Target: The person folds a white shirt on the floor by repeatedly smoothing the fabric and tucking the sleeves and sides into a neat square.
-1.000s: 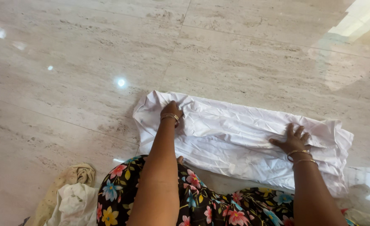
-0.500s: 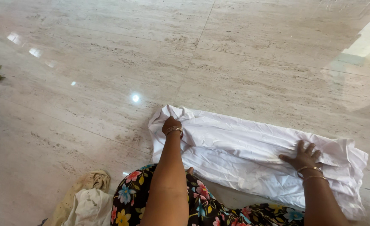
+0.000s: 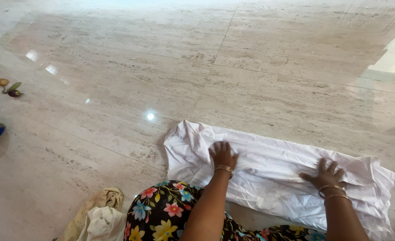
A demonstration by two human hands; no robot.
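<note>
Head view: crumpled white cotton cloth (image 3: 278,174), folded into a long band, lies on the glossy beige marble tile floor (image 3: 117,89) at 5 o'clock of frame, right in front of the knees. Left hand (image 3: 222,154) lies flat on the cloth's left part, fingers spread, palm down, gripping nothing. Right hand (image 3: 325,174) presses flat near the right end, fingers splayed wide, also holding nothing. Thin gold bangles (image 3: 332,192) sit on both wrists.

Risks, as I judge them:
- Floor is polished; under sideways palm pressure the cloth could slide instead of flattening, so the fold edges drift apart.
- Far right end at 4 o'clock is bunched and loose; nothing pins it, so it may spring open.
- Creases are heavy; pressing them flat could set wrinkles into the fold.
- Bangles could snag a raised ridge.
- Black floral-print fabric (image 3: 162,218) over the lap touches the near edge at 6 o'clock; a knee shift could drag that edge.

Cream rumpled cloth pile (image 3: 97,216) at 7 o'clock, well apart. Small fruits or vegetables (image 3: 3,85) at 9 o'clock, far off.
</note>
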